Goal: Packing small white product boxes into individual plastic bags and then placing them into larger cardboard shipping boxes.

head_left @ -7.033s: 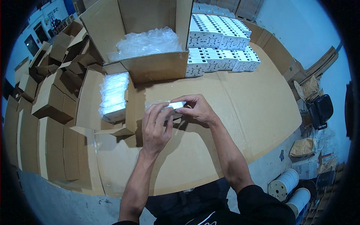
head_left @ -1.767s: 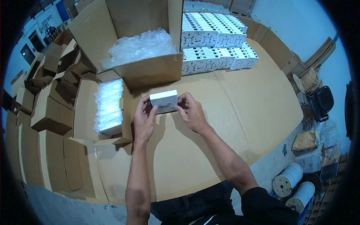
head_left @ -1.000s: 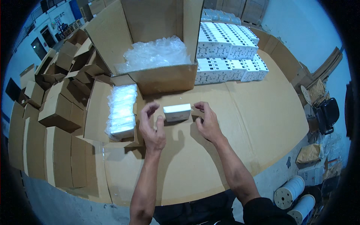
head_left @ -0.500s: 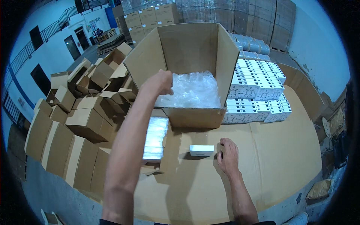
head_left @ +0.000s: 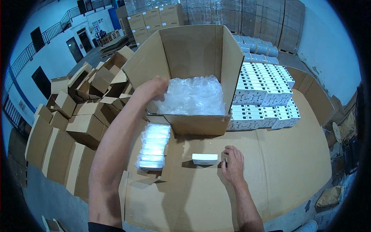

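My left hand reaches over the near left part of a large open carton, its fingers curled at the crumpled clear plastic wrap inside. What those fingers hold, if anything, is hidden. My right hand rests on the cardboard tabletop, loosely bent, thumb and fingers apart and nothing in it. Just left of its fingertips lies a small white box, a narrow gap between them. Below my left forearm's wrist, a row of plastic-wrapped white packs stands in front of the carton.
White printed boxes are stacked right of the large carton. Several open brown cartons crowd the left side. Cardboard covers the table. Rolls of clear film and closed cartons stand behind.
My left hand has moved left and slightly down toward the carton's left wall. More of the wrapped packs shows beside my forearm. My right hand stays nearly in place.
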Motion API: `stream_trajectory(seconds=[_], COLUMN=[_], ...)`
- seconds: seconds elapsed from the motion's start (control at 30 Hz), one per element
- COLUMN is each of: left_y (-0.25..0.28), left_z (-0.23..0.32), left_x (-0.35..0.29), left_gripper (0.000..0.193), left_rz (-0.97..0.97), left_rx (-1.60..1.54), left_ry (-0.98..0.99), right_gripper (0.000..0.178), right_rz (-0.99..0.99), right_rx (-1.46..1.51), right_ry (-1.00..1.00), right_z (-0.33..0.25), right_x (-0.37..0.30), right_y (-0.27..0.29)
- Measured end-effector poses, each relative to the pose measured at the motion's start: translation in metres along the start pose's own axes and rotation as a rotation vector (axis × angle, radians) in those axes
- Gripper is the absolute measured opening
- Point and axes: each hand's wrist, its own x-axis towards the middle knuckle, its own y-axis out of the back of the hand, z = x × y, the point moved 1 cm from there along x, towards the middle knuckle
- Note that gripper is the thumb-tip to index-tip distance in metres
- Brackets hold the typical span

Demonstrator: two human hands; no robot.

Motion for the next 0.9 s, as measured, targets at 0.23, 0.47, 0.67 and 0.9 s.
stream_trajectory(seconds=[0.23,0.47,0.67,0.9], left_y=[0.032,0.021,-0.039,-0.079], left_z=[0.004,0.071,0.125,0.168], left_x=[-0.05,-0.145,-0.208,-0.213], left_gripper=[0.034,0.039,0.04,0.04], left_rz=[0.382,0.565,0.621,0.538], left_rx=[-0.369,-0.741,-0.915,-0.958], left_ry=[-0.077,-0.21,-0.307,-0.37], right_gripper=[0.039,0.035,0.028,0.031], right_rz=[0.03,0.182,0.117,-0.167], right_rx=[0.016,0.252,0.795,1.315], right_ry=[0.015,-0.048,-0.264,-0.147], right_z=[-0.002,0.015,-0.006,-0.049], right_x=[-0.002,-0.002,-0.009,-0.024], right_y=[0.001,0.003,0.031,0.035])
